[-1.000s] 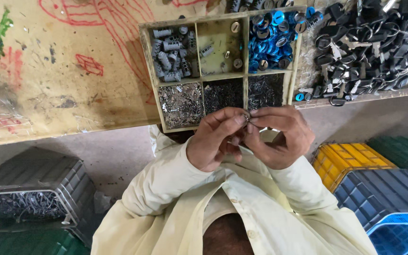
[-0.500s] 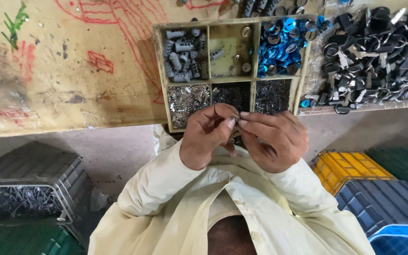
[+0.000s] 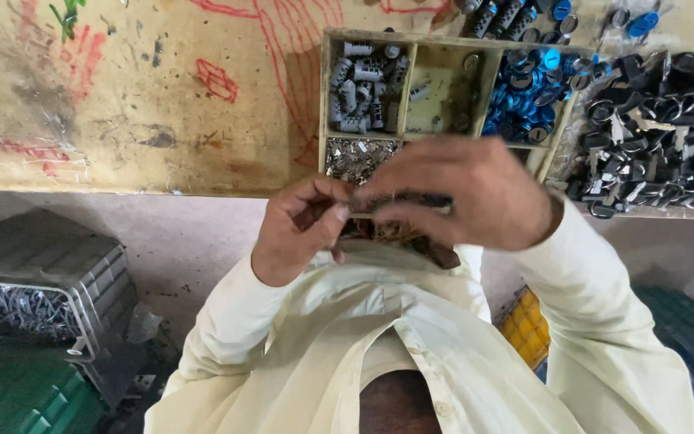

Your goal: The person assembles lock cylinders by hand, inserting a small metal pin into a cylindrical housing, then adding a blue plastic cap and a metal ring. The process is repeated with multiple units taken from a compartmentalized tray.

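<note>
You pinch one small dark part (image 3: 399,201) between both hands, just at the near edge of the bench (image 3: 138,120), in front of the divided tray (image 3: 327,96); what it is stays too blurred to tell. The tray shows five compartments. Your left hand (image 3: 299,233) has fingers (image 3: 335,210) curled shut on the part's end. Your right hand (image 3: 463,193) lies flat over it, knuckles up, fingertips meeting the left. Since half a second ago your hands have come closer to the camera. At 3 o'clock lies one heap of black rings (image 3: 652,120); at 8 o'clock, one grey crate (image 3: 42,289).
</note>
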